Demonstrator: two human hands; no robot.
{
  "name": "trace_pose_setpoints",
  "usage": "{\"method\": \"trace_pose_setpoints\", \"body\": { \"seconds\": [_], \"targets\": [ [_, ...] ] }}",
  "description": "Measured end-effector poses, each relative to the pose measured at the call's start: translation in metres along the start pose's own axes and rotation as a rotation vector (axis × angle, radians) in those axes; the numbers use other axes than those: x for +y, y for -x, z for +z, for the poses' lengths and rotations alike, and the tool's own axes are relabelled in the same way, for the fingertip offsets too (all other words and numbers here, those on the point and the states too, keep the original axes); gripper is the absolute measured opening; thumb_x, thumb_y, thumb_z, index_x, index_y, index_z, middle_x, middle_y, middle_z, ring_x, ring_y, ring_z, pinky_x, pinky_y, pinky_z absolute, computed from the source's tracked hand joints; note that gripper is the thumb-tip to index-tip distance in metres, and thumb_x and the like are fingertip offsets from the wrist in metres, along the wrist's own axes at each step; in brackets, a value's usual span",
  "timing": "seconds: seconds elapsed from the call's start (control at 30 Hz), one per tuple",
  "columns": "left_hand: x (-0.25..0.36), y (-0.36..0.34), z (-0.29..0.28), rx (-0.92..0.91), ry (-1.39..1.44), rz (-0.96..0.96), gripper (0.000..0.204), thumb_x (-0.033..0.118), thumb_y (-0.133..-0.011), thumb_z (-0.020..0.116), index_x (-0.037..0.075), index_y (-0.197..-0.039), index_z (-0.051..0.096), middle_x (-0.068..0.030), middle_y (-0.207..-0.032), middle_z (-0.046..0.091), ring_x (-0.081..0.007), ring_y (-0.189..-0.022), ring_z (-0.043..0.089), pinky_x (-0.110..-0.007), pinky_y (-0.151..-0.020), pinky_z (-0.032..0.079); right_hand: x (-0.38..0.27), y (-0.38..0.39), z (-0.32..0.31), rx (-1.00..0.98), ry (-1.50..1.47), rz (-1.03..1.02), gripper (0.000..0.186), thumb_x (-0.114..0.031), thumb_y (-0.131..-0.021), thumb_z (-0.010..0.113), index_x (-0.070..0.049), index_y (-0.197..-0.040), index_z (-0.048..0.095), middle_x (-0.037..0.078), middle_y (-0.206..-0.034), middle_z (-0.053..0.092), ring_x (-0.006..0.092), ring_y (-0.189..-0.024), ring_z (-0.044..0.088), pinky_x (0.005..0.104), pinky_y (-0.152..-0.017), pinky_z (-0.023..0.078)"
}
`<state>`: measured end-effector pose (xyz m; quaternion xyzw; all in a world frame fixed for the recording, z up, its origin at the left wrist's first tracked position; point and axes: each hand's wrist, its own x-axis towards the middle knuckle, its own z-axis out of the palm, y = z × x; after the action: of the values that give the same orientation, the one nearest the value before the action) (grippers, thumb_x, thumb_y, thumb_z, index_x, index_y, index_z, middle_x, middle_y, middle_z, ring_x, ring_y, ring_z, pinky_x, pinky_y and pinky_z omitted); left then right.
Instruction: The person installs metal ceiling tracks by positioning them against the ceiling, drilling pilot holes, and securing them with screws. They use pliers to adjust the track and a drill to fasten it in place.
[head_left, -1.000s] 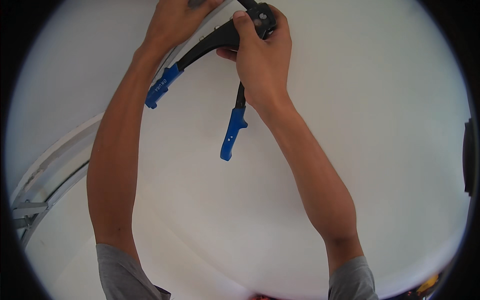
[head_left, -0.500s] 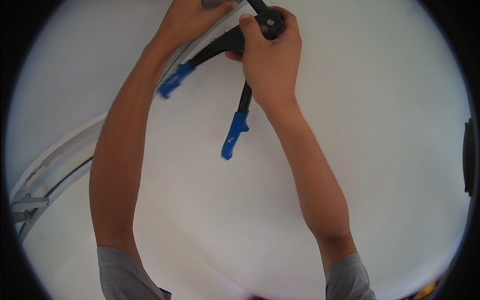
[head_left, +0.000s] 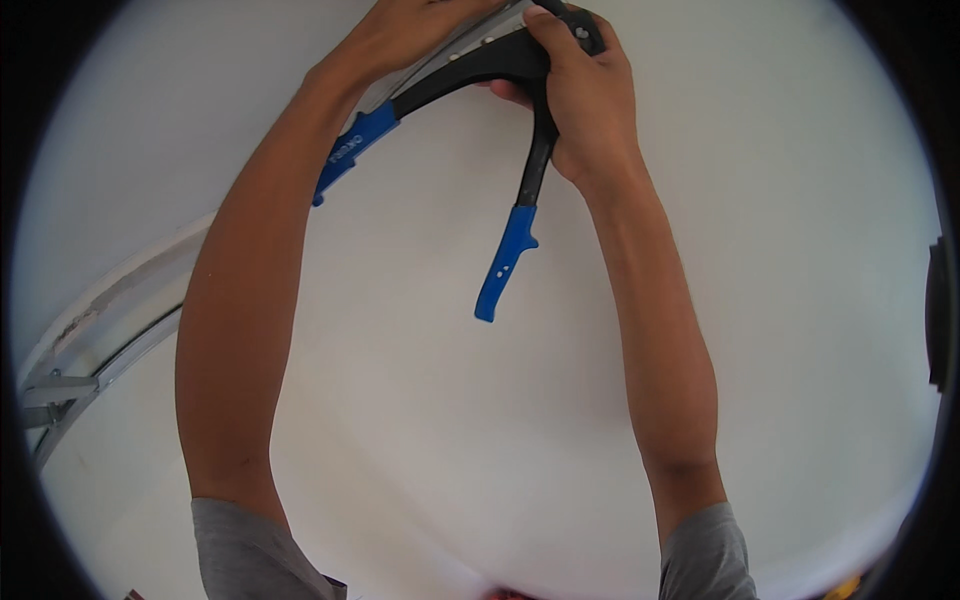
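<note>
My right hand (head_left: pixel 592 95) is closed around the black head of a hand riveter (head_left: pixel 480 62), its thumb on top. The tool's two arms spread apart, ending in blue grips (head_left: pixel 508 262); one points down, the other slants down-left and partly passes behind my left forearm. At the top edge, my left hand (head_left: pixel 410 30) is beside a metal frame strip and close to the tool's head. Its fingers are mostly cut off by the picture's edge, so what they hold does not show. The nose of the riveter is out of view.
A curved-looking metal window frame (head_left: pixel 140 290) runs along the left side, with a metal bracket (head_left: pixel 62 388) low on it. A broad white surface (head_left: pixel 450 430) lies behind my arms. Something dark (head_left: pixel 937 315) stands at the right rim.
My right hand and the riveter have shifted right and slightly up. The tool's slanting arm has moved up a little, and my left hand has moved up, partly out of the picture.
</note>
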<state>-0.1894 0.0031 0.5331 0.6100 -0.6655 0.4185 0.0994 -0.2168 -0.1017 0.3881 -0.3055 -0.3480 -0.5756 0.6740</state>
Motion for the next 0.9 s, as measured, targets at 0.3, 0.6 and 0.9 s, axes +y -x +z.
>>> {"method": "trace_pose_setpoints", "body": {
  "seconds": [0.3, 0.6, 0.9],
  "targets": [
    [-0.001, 0.057, -0.024, 0.060, -0.395, -0.144, 0.078, 0.073, -0.085, 0.066, 0.007, -0.127, 0.067, -0.0201, -0.095, 0.070, -0.0313, -0.090, 0.071, -0.044, -0.081, 0.055, -0.032, 0.007, -0.009, 0.010, 0.112, -0.102, 0.034, -0.026, -0.102, 0.063, 0.001, -0.117, 0.052, 0.015, -0.094, 0.067, 0.0250, -0.081, 0.075, 0.0312, -0.069, 0.066],
    [-0.019, 0.053, -0.015, 0.084, -0.458, -0.051, 0.045, 0.018, -0.083, 0.079, 0.007, -0.125, 0.068, -0.0193, -0.103, 0.076, -0.0333, -0.094, 0.074, -0.043, -0.089, 0.056, -0.071, 0.005, -0.017, 0.058, 0.128, -0.067, 0.027, -0.027, -0.103, 0.062, -0.001, -0.110, 0.054, 0.013, -0.088, 0.069, 0.0259, -0.075, 0.074, 0.0278, -0.063, 0.062],
    [0.084, 0.043, -0.080, 0.113, -0.229, -0.054, 0.049, 0.035, -0.088, 0.075, 0.009, -0.129, 0.068, -0.0163, -0.113, 0.073, -0.0317, -0.107, 0.069, -0.041, -0.096, 0.054, -0.127, 0.016, -0.023, 0.057, 0.107, 0.001, 0.028, -0.026, -0.104, 0.060, 0.000, -0.108, 0.052, 0.016, -0.092, 0.069, 0.0270, -0.076, 0.073, 0.0310, -0.064, 0.062]
  ]
}}
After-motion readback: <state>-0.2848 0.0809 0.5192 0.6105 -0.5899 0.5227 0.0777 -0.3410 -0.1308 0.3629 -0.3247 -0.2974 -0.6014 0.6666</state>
